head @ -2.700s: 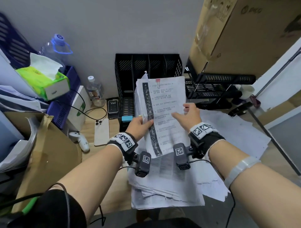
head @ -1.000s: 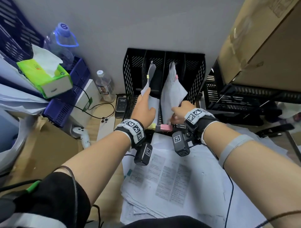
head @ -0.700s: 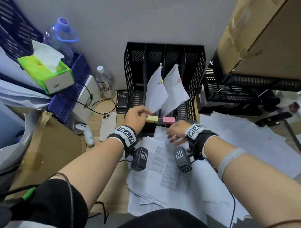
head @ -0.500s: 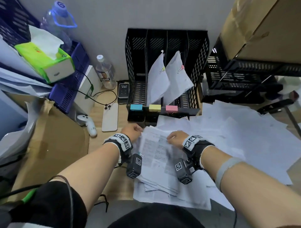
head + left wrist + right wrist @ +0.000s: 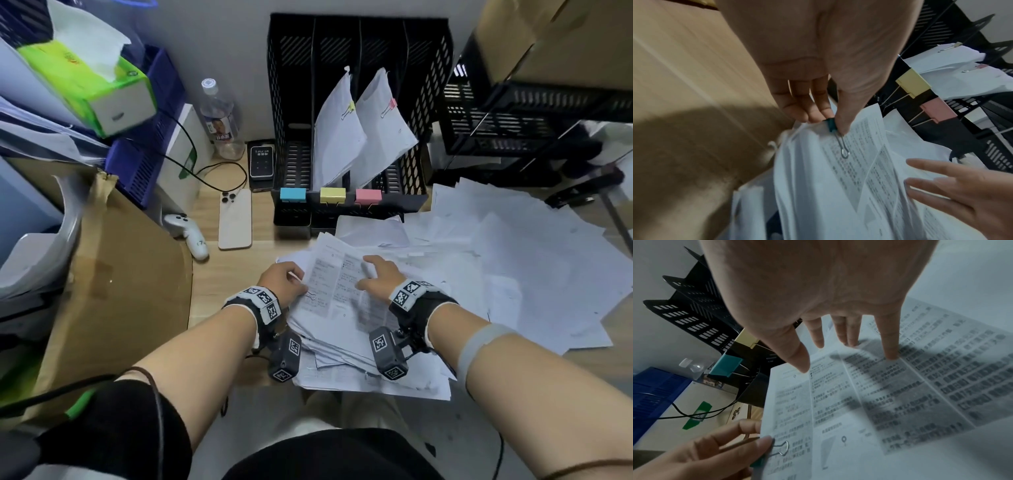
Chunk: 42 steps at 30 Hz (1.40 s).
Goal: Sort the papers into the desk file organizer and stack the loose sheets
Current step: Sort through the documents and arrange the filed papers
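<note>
A printed bundle (image 5: 342,294) held by a teal binder clip (image 5: 831,125) lies on top of the paper pile (image 5: 370,373) at the desk's front. My left hand (image 5: 284,279) pinches that clip and the bundle's left edge between thumb and fingers. My right hand (image 5: 375,274) rests on the same bundle with straight, spread fingers (image 5: 890,344). Behind stands the black file organizer (image 5: 421,113), with a yellow-clipped bundle (image 5: 337,137) and a pink-clipped bundle (image 5: 383,133) leaning in its slots. Blue, yellow and pink clips (image 5: 334,196) mark its front.
Loose sheets (image 5: 534,260) spread over the right of the desk. A phone (image 5: 235,224), a white controller (image 5: 186,231), a water bottle (image 5: 221,125) and a cardboard box (image 5: 113,284) lie to the left. Black mesh trays (image 5: 513,116) stand at the right rear.
Both hands left the two clipped bundles in the organizer and came back to the front pile. The left hand has taken hold of the teal-clipped bundle; the right has settled on it.
</note>
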{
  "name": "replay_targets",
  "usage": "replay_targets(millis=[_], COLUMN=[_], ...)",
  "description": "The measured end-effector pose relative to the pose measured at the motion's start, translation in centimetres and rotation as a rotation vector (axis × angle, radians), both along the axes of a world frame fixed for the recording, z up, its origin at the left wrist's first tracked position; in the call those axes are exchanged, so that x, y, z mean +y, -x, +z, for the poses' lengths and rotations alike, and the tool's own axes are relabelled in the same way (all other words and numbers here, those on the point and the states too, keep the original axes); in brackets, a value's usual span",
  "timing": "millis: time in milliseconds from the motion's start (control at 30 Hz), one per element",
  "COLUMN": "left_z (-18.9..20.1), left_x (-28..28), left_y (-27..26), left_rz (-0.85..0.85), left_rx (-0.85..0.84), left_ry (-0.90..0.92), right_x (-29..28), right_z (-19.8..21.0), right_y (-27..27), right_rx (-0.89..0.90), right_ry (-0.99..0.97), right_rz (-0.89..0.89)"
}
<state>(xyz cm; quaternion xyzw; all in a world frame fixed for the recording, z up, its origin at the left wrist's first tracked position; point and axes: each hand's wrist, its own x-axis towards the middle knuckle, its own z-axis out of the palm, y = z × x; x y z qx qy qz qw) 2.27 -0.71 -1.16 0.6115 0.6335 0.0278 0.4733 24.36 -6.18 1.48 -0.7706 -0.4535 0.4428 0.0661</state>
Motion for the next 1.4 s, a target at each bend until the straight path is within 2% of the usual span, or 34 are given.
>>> replay_targets(millis=[133, 233, 333, 400, 533, 633, 700, 867, 1000, 1167, 1266, 1400], left_z=[1.2, 2.9, 4.6, 5.6, 6.8, 6.8, 6.8, 6.4, 6.7, 8.1, 8.9, 12.2], left_x=[0.3, 1.2, 1.9, 2.3, 2.6, 2.4, 2.1, 1.3, 1.0, 2.0, 3.4, 5.1], left_y=[-0.3, -0.6, -0.8, -1.0, -1.1, -0.8, -0.5, 0.3, 1.1, 2.8, 3.5, 3.1], left_rz=[0.008, -0.011, -0.041, 0.041, 0.175, 0.228, 0.232, 0.187, 0.167, 0.214, 0.333, 0.54], left_rx=[-0.035, -0.146, -0.239, -0.323, -0.376, -0.465, -0.492, -0.464, -0.465, -0.564, -0.593, -0.611], left_ry=[-0.135, -0.195, -0.257, -0.273, -0.158, 0.082, 0.179, 0.278, 0.303, 0.22, 0.017, -0.255], right_x=[-0.2, 0.0, 0.3, 0.1, -1.3, -2.2, -2.7, -2.8, -1.2, 2.6, 5.7, 9.8], right_z=[1.0, 2.3, 2.9, 2.9, 2.5, 2.6, 2.8, 3.3, 5.2, 9.3, 12.4, 16.7], right_y=[-0.7, -1.3, -2.5, -3.4, -4.3, -4.3, -4.0, -3.2, -2.1, 0.0, 1.3, 2.9], right_rx=[-0.091, -0.1, -0.094, -0.105, 0.005, 0.065, 0.091, 0.166, 0.23, 0.314, 0.306, 0.284], right_ry=[-0.164, -0.297, -0.24, -0.228, -0.276, -0.276, -0.27, -0.299, -0.345, -0.467, -0.547, -0.641], right_rz=[-0.048, -0.089, -0.083, -0.085, -0.203, -0.277, -0.308, -0.384, -0.39, -0.356, -0.3, -0.246])
